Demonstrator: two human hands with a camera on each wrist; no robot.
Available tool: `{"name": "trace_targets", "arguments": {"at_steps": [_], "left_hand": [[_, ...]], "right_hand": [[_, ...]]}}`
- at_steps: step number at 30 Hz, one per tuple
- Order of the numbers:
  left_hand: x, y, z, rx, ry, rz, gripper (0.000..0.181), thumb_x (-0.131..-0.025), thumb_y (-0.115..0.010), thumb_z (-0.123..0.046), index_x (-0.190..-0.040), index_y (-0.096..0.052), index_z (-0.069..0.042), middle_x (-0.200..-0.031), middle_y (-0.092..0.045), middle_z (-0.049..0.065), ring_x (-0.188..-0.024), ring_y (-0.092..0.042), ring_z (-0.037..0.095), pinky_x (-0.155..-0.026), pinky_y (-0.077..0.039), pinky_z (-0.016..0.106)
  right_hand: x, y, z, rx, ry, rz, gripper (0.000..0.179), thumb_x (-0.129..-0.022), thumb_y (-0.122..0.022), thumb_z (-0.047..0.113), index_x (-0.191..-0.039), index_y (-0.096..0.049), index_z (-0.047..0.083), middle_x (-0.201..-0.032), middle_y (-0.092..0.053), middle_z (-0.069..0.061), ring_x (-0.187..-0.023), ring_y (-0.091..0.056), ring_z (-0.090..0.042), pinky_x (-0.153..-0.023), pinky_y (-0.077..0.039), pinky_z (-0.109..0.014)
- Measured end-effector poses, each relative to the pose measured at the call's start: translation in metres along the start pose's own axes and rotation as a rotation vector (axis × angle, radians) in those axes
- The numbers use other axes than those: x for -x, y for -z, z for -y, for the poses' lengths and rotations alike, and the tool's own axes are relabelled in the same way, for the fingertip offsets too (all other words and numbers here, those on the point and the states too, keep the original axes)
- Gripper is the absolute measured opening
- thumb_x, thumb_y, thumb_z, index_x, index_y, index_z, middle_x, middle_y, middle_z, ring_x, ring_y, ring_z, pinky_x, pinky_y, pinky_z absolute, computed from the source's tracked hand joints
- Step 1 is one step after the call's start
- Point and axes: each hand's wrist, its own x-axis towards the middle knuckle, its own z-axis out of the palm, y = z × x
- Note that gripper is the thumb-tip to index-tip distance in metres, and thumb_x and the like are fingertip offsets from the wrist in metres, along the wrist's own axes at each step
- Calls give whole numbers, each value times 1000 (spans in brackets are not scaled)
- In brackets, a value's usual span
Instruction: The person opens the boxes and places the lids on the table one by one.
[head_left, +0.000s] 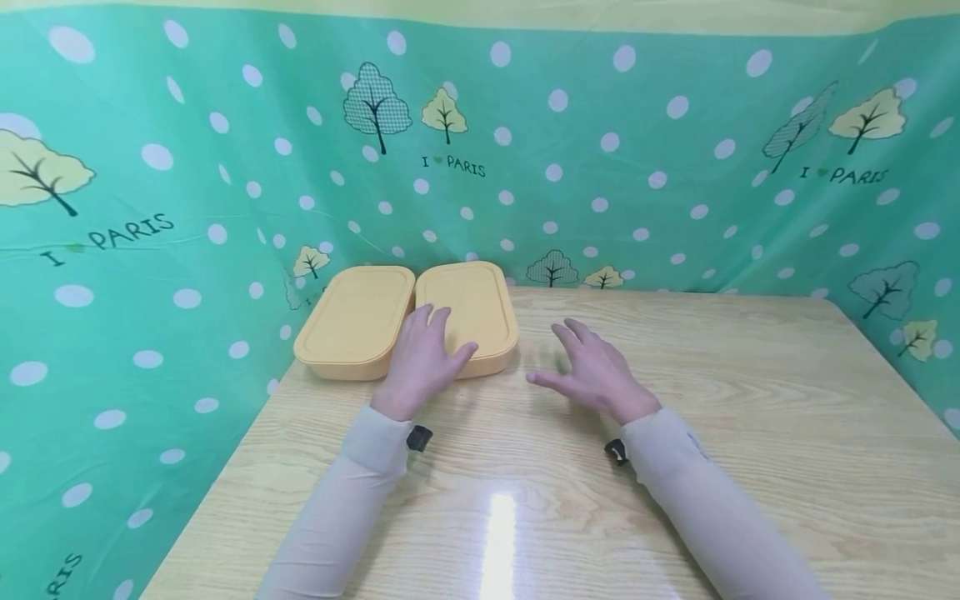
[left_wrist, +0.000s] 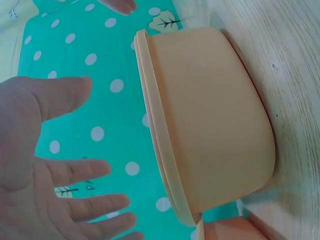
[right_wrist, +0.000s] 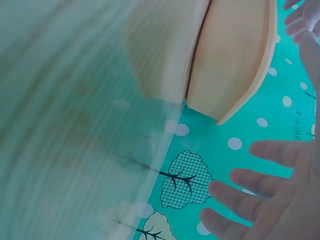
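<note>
Two peach boxes stand side by side at the far left of the table, near its back edge. The left box and the right box are upright, each topped by a lid with rounded corners and a raised inner outline; the lid is seen edge-on in the left wrist view. At the front, the pair sit just beside each other.

The left hand is wide, fingers apart and thumb out, with an empty grip. In the head view it overlaps the near part of both boxes; the left wrist view shows background between its fingers and the lid, so it stands apart from the nearest box.

The right hand is likewise wide and empty, held over the table to the right of the right box and apart from it. Its thumb points toward that box.

Both arms wear pale sleeves, with a small black item by each cuff. The table is light wood-grain, with a bright glare near the front. A green cloth with white dots, printed trees and "I PARIS" lettering hangs behind and at both sides.
</note>
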Motion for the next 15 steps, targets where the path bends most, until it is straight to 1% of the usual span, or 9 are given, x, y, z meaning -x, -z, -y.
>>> {"name": "trace_targets", "arguments": {"at_steps": [9, 15], "left_hand": [[0, 1, 1, 27, 89, 7, 70, -87, -64, -43, -133, -46, 5, -132, -44, 25, -121, -42, 38, -100, -37, 48], [0, 0, 4, 35, 123, 2, 64, -87, -65, -35, -129, -48, 10, -126, -47, 27, -113, -45, 41, -96, -40, 48]], "right_hand": [[-12, -2, 5, -32, -8, 23, 104, -76, -49, 79, -149, -30, 7, -152, -29, -17, -135, -32, -38, -105, -32, -57], [-20, -5, 7, -72, -39, 44, 111, -71, -41, 87, -150, -28, 10, -151, -30, -17, -136, -31, -38, -106, -31, -58]]}}
